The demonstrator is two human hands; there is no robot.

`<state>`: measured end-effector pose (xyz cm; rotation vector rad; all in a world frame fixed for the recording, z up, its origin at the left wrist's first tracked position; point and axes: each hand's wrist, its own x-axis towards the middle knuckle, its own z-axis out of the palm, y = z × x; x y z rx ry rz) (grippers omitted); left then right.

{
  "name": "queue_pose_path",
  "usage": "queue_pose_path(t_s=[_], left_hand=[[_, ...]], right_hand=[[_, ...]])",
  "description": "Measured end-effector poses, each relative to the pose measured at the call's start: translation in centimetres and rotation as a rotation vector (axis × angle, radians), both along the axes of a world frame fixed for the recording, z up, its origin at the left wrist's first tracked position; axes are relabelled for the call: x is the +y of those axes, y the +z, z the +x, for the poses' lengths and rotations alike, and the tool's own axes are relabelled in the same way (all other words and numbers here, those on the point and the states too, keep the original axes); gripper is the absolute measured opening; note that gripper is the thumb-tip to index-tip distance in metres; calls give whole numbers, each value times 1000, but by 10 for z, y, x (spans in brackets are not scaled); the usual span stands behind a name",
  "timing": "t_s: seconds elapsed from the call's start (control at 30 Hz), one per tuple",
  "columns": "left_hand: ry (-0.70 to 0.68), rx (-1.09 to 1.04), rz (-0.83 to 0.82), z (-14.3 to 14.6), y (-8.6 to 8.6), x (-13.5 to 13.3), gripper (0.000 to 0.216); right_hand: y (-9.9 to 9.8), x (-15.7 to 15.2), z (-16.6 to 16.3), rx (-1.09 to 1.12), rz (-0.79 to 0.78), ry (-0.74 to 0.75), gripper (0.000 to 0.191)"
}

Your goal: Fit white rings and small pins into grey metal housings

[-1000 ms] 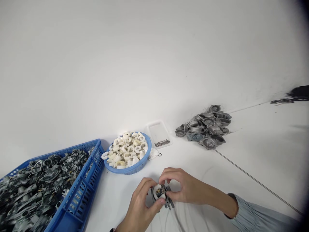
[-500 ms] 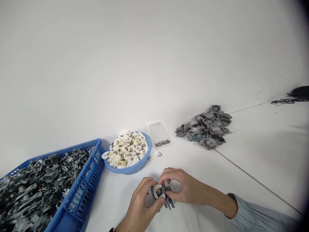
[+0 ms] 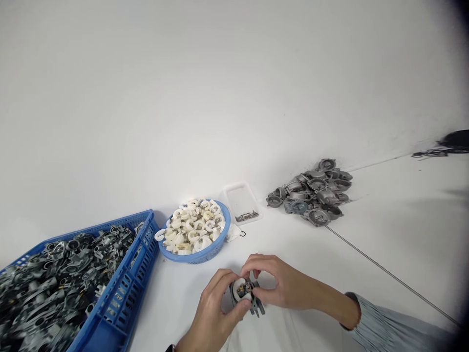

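My left hand (image 3: 214, 310) grips a grey metal carburetor body (image 3: 258, 304) just above the table, thumb and fingers around its near side. A white plastic float (image 3: 236, 288) sits in the body's open top, with brass parts showing in the middle. At the float's right end, my right hand (image 3: 276, 283) is closed in a pinch, thumb and index fingertip against the small metal posts there. Whatever lies between those fingertips is too small to make out.
A blue crate (image 3: 135, 274) of carburetor bodies stands left. Beside it is a blue basket (image 3: 223, 233) of white floats, then a clear tray (image 3: 244, 195) with small metal pins. Grey float bowls (image 3: 317, 185) are piled right, near a thin rod (image 3: 384, 269). A black ring (image 3: 243, 234) lies near the tray.
Both hands stay on the carburetor almost unmoved. The right fingertips have shifted very slightly at the float's right end, and a bit more of the float's inside shows.
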<state>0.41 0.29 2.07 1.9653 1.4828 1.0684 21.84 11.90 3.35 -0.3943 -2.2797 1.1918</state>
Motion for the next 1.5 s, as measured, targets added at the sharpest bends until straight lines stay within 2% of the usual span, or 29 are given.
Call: queue_pose_path(t_s=[0.23, 0.5, 0.7, 0.83, 1.03, 1.2, 1.5], left_hand=[[-32, -8, 2, -3, -1, 0, 28], [-72, -10, -9, -1, 5, -1, 31], [-25, -18, -44, -5, -3, 0, 49], [-16, -25, -57, -6, -4, 0, 50], [-16, -42, -83, -2, 3, 0, 50], [-7, -33, -56, -1, 6, 0, 47], [27, -10, -102, -6, -3, 0, 53]], right_hand=[[-4, 4, -4, 21, -160, -40, 20], [-13, 12, -7, 64, -377, 62, 26], [-16, 14, -6, 58, -477, 154, 36], [-18, 14, -6, 68, -447, 180, 40], [-15, 14, -2, 18, -363, 159, 30], [-15, 15, -1, 14, -350, 143, 32], [-16, 16, -3, 46, -380, 138, 32]])
